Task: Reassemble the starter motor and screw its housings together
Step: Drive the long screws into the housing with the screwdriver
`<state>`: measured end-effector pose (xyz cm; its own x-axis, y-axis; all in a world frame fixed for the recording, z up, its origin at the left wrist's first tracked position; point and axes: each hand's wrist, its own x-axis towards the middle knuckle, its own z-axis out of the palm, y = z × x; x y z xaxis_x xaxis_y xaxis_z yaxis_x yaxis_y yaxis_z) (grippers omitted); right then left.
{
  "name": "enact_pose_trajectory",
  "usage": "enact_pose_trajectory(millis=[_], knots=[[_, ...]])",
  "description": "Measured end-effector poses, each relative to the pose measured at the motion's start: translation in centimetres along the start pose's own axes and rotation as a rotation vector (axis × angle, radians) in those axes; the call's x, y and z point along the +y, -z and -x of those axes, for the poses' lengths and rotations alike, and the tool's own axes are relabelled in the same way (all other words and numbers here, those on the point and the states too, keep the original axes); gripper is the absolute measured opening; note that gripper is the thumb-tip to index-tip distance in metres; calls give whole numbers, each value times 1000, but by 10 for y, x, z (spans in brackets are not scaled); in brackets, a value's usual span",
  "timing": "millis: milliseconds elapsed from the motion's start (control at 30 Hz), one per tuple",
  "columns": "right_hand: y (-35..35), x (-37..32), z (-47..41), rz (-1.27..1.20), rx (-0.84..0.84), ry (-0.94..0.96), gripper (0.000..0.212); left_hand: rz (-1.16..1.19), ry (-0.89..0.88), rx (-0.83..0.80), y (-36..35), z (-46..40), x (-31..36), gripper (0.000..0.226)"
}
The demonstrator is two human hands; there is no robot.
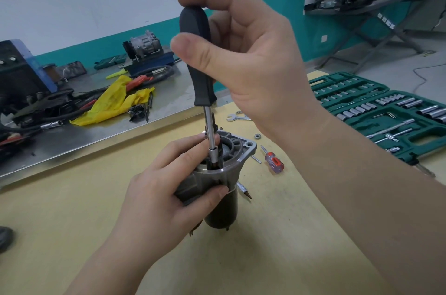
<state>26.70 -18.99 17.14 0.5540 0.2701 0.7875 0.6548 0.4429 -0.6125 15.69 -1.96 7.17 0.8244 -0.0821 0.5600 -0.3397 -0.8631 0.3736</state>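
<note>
Our left hand (154,188) clasps the upright grey metal starter motor (217,181) on the near tan table (72,222), steadying it while our right hand (241,58) grips the vertical black-handled nut driver (200,60), its socket seated down in the housing.

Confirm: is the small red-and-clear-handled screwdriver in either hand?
No, the small red-and-clear-handled screwdriver lies on the yellowish table, untouched.
</note>
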Motion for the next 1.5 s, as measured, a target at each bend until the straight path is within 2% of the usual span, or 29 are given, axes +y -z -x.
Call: enact_pose_trajectory(millis=[67, 167, 367, 467, 533, 600, 667, 733, 800, 833, 867, 967, 1000, 1033, 1133, 1167, 1233, 1333, 1367, 1400, 1500], knots=[[2, 0, 0, -72, -22, -28, 23, -8, 0, -2, 0, 0, -1, 63], [4, -3, 3, -249, -95, -127, 28, -1, 2, 0, 0, 1, -1, 64], [0, -5, 3, -94, -41, -46, 24, 6, -8, -7, -1, 0, -1, 66], [0, -7, 4, -141, -83, -121, 29, 4, -8, 2, 0, 0, -1, 65], [1, -7, 6, 14, -52, -77, 32, -4, -3, 3, -1, 0, -1, 67], [1, -5, 5, 380, 42, 61, 32, -5, -7, 7, -1, -1, 0, 68], [0, -4, 5, 580, 100, 139, 35, -4, -13, 4, -3, -2, 0, 69], [1, -6, 4, 458, 41, 108, 33, -9, -10, 2, -3, -2, 1, 69], [3, -8, 1, 168, -54, -27, 27, -12, -12, 2, -3, -3, 1, 67], [6, -8, 0, 100, -74, -67, 27, -11, -12, 2, -3, -2, 2, 66], [8, -9, -1, 140, -59, -61, 27, -10, -11, 7, -3, -2, 2, 66], [11, -5, -1, 592, 52, 99, 29, -13, -6, 14, -4, -3, 2, 66], [10, -4, 0, 649, 62, 142, 30, -8, -5, 9, -4, -3, 3, 66], [11, -3, 0, 598, 29, 151, 30, 0, -8, 6, -3, -3, 3, 66], [15, -7, -2, 49, -198, -57, 31, -3, -11, -9, -2, -4, 4, 66], [18, -8, -3, -65, -253, -110, 35, -16, -9, -10, -2, -4, 4, 66], [21, -8, -4, 10, -223, -96, 36, -31, 0, -9, -2, -4, 4, 66], [18, 1, -5, 431, -15, 39, 32, -25, 8, -4, -2, -4, 3, 65], [17, 3, -5, 458, 12, 47, 32, -22, 9, -6, -2, -3, 3, 65], [16, 4, -5, 409, -8, 36, 31, -20, 10, -10, -1, -3, 3, 66], [17, 0, -5, -66, -177, -118, 25, -8, 12, -6, 0, -2, 5, 65]])
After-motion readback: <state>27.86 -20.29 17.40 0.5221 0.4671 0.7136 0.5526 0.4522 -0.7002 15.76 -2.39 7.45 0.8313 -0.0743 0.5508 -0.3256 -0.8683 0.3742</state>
